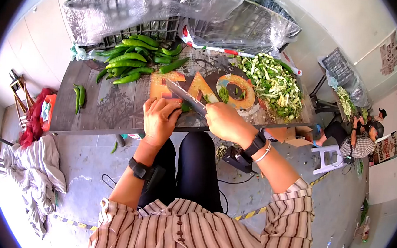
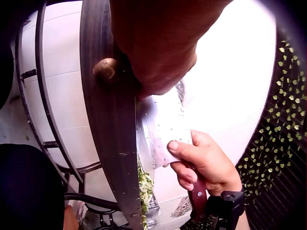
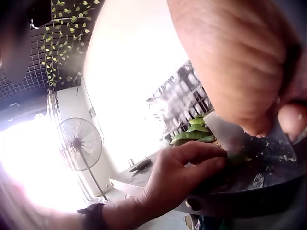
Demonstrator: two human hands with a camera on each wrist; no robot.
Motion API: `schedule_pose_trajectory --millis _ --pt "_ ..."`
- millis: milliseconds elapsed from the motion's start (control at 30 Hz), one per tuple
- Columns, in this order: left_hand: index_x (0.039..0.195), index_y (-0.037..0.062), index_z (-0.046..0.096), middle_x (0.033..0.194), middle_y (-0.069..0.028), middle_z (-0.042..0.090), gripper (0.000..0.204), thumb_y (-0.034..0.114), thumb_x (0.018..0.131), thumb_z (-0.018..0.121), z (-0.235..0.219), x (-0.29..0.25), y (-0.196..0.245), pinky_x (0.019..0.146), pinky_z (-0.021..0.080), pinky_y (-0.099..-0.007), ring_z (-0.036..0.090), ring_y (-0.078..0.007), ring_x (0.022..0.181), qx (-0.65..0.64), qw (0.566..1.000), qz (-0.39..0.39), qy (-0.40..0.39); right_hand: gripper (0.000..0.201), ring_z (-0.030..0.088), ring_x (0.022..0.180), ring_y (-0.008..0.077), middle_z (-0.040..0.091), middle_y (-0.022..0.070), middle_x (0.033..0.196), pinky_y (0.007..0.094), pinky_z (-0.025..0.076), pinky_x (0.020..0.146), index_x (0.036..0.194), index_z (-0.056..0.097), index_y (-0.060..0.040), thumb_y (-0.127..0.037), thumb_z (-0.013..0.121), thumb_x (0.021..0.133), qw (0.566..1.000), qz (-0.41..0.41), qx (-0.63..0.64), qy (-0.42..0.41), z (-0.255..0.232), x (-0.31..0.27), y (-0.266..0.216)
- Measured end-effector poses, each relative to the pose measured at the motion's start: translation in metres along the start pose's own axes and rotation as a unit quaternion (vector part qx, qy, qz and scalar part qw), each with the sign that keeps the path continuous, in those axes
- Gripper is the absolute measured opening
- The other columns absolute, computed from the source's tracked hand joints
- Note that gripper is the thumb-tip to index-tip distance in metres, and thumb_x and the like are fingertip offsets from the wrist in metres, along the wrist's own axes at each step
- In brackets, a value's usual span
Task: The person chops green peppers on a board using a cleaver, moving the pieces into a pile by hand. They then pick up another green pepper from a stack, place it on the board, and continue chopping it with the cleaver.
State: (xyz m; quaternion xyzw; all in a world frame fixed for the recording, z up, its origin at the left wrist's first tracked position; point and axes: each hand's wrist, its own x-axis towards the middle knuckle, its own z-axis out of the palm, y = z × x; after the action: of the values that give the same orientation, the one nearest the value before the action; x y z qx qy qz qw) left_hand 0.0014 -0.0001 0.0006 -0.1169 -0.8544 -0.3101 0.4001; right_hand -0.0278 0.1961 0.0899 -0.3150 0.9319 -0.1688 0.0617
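Note:
My right hand [image 1: 226, 122] grips the reddish-brown handle [image 2: 197, 196] of a cleaver. The cleaver's broad blade [image 1: 187, 98] slants up and left over the tabletop, flecked with bits in the left wrist view. Close by on its left, my left hand [image 1: 159, 120] has curled fingers holding a green chili pepper [image 1: 186, 107] down near the table's front edge. Most of that pepper is hidden by the fingers and blade. Beyond the hands lies a pile of whole green chili peppers [image 1: 131, 58]. Chopped pepper [image 1: 276, 86] is heaped at the right.
Two more peppers [image 1: 79, 97] lie at the left of the dark table [image 1: 115, 113]. Plastic-covered crates [image 1: 142, 14] line the back edge. A striped tube [image 1: 218, 50] lies before them. Off to the right, another person [image 1: 358, 141] sits near a white stool [image 1: 327, 160].

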Motion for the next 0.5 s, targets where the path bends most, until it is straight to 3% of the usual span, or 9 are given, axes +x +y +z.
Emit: schedule_pose_trajectory --millis 200,300,367,500 --pt "0.084 0.013 0.07 0.086 0.0017 0.066 0.011 0.011 0.074 0.074 0.004 0.0 -0.002 0.09 0.041 -0.0378 0.061 -0.0218 0.083 -0.003 1.0 0.006 -0.003 0.014 0.063 0.08 0.0444 0.064 0.0275 0.081 0.0503 0.05 0.072 0.079 0.062 0.0074 -0.003 0.052 0.078 1.0 0.005 0.017 0.001 0.008 0.01 -0.002" --pt "0.084 0.0137 0.07 0.085 0.0016 0.065 0.011 0.012 0.074 0.074 0.002 0.001 -0.003 0.089 0.041 -0.0377 0.061 -0.0218 0.083 -0.005 1.0 0.009 -0.003 0.015 0.063 0.08 0.0447 0.064 0.028 0.081 0.0506 0.05 0.072 0.078 0.063 0.0076 -0.004 0.053 0.078 0.999 -0.032 -0.015 0.026 0.015 0.032 -0.003" --pt "0.084 0.014 0.07 0.084 0.0012 0.064 0.011 0.012 0.074 0.074 0.0 0.0 -0.002 0.089 0.041 -0.0376 0.06 -0.0221 0.082 -0.007 1.0 0.011 -0.005 0.022 0.062 0.077 0.0465 0.062 0.0295 0.079 0.0516 0.049 0.07 0.082 0.06 0.0084 -0.012 0.056 0.087 1.0 -0.019 -0.002 0.003 0.01 0.037 -0.001" --pt "0.083 0.0143 0.07 0.079 0.0 0.06 0.01 0.013 0.074 0.074 0.001 -0.001 -0.002 0.088 0.041 -0.0377 0.06 -0.0228 0.082 0.0 1.0 0.014 0.002 0.021 0.063 0.076 0.0462 0.063 0.0286 0.077 0.0491 0.05 0.068 0.087 0.061 0.0063 -0.014 0.057 0.086 0.998 0.042 0.035 0.038 -0.001 0.031 0.019"
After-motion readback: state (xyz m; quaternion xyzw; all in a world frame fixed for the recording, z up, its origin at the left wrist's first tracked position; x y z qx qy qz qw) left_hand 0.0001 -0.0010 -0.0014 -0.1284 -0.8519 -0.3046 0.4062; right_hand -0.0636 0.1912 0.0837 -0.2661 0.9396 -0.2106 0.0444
